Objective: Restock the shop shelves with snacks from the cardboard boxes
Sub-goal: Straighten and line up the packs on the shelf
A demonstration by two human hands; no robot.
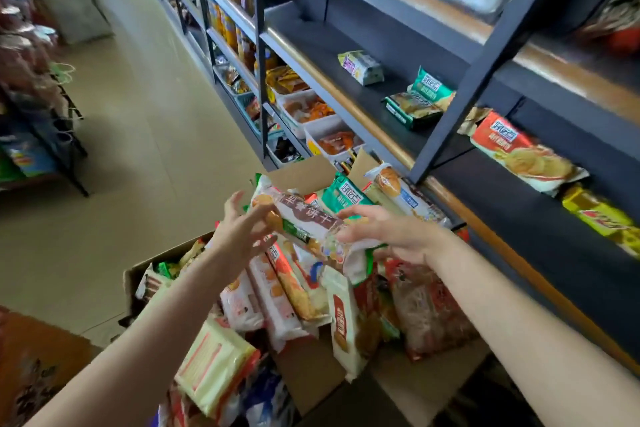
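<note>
Biscuit pack (304, 218) sits mid-frame above the cardboard box (294, 172), right hand (388, 236) gripping one end, left hand (242, 229) splayed loose against the other. I'd firm up both ends before swinging toward the dark shelf (346, 55) at upper right.

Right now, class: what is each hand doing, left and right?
Left hand: open, fingers spread beside the biscuit packet, not gripping it.
Right hand: holds the packet's near end; exact finger positions blurred.

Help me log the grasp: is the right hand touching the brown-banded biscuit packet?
Touching. The head view shows the right hand with its fingers against the end of the brown-banded biscuit packet, held above the cardboard box.
</note>
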